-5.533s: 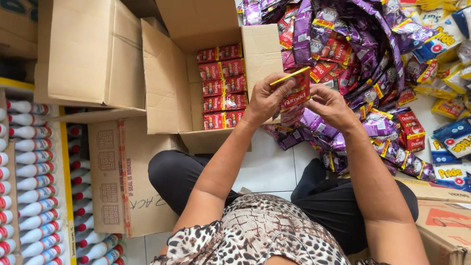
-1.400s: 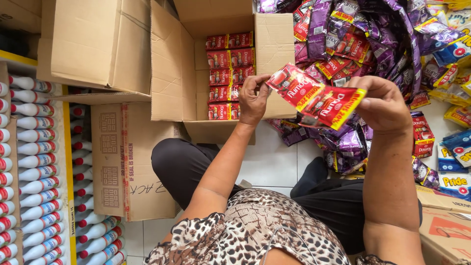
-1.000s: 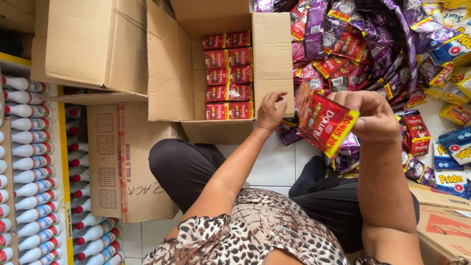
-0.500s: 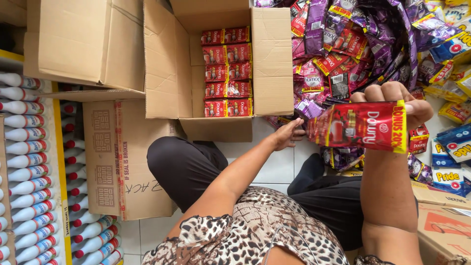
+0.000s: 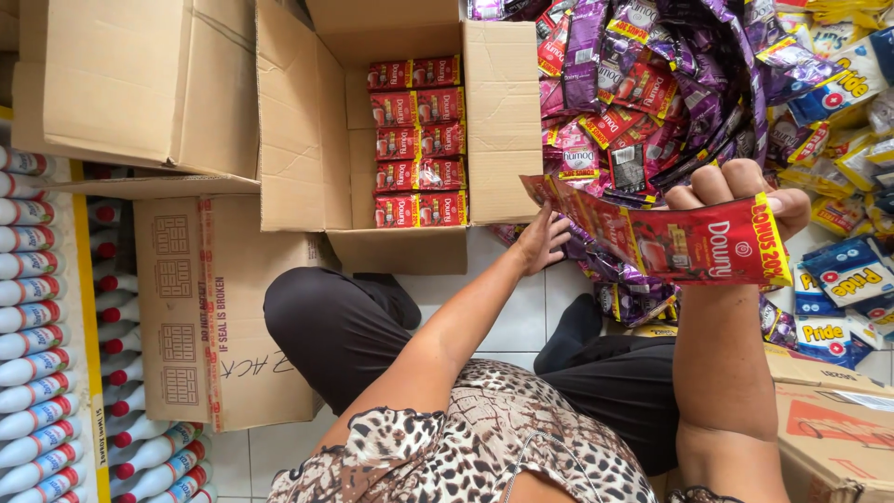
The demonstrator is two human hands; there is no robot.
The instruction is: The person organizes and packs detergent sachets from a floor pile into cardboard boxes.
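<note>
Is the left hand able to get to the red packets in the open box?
Probably yes. The left hand is empty and right beside the open cardboard box. The flaps are folded back and nothing covers the red packets.

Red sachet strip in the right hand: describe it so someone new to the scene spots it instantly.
Start at the open cardboard box at top centre, packed with red sachets. Go right to the raised right hand in front of the heap of purple packets. The red sachet strip hangs from its fingers. Unlike the others, it is lifted clear and has a yellow band at its right end.
</note>
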